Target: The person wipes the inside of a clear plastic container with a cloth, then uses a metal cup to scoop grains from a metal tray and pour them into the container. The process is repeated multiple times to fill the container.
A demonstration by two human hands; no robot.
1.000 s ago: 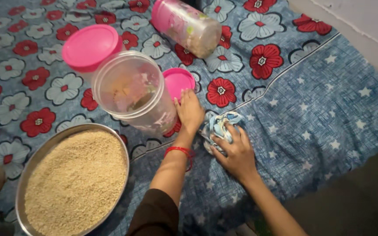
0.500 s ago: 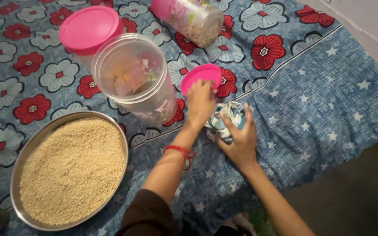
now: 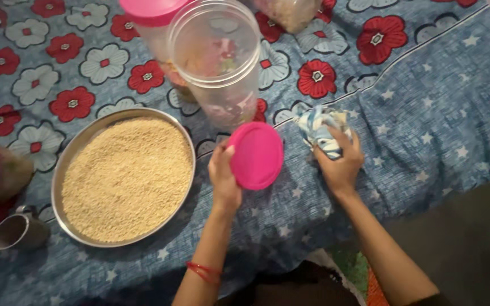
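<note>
A person's left hand (image 3: 224,180) grips a round pink lid (image 3: 256,155) by its near edge, holding it tilted just above a bedsheet (image 3: 426,113) printed with stars and red and white flowers, its face turned up toward the camera, which leaves the underside hidden. The right hand (image 3: 340,161) closes over a crumpled blue-and-white cloth (image 3: 319,129) pressed down on the sheet just beside the lid, fingers curled around the bundle, seemingly gathering it into a wad. A red thread band (image 3: 204,271) circles the left wrist. To the left lies a wide steel plate (image 3: 69,153) heaped with pale grain (image 3: 126,175), flat on the sheet so the load stays level; a small metal cup (image 3: 15,231) stands near its lower left rim. Beyond the lid stands an open clear plastic jar (image 3: 218,56), upright and mouth upward, apparently the one the lid belongs to, with little showing inside. It stands between the hands and a second jar capped by a pink lid (image 3: 151,10), touching or nearly touching it. At the top edge, the end of another jar (image 3: 290,11) lying on its side is partly cut off.
</note>
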